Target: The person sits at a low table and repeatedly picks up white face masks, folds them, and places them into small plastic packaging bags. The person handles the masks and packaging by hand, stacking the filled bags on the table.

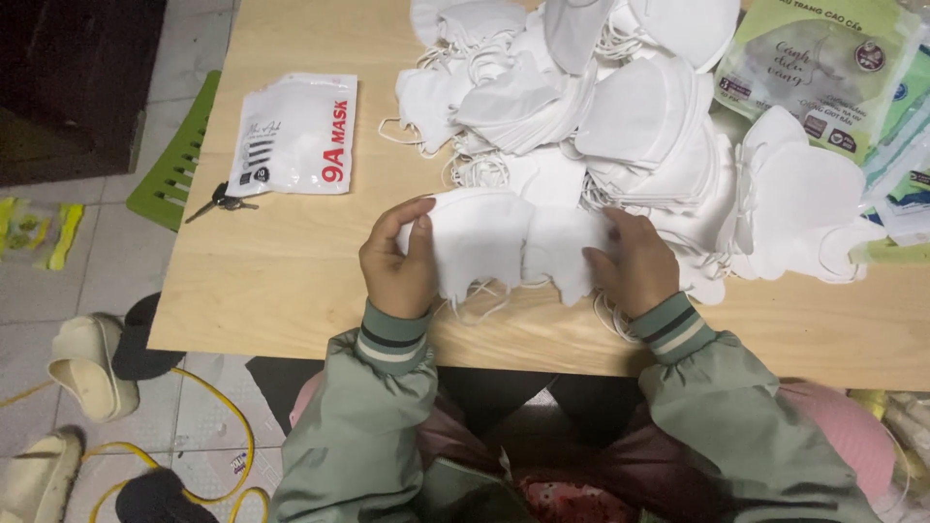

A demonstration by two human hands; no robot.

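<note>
Both hands, left (399, 263) and right (635, 263), are closed on a small stack of white masks (504, 242) near the tabletop's (281, 281) front edge. One filled pouch (295, 134) is laid aside; a large mask pile (620, 107) is left loose.

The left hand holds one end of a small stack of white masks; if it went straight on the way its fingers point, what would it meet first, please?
Probably the right hand, gripping the far end of the same masks; the left hand points across toward it.

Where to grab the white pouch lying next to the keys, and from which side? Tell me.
Take the white pouch by its near short edge, coming from the person's side of the wooden table. It lies flat, lengthwise away from the person, with bare wood around that edge. The keys sit just off its near-left corner, so favour the right corner.
</note>
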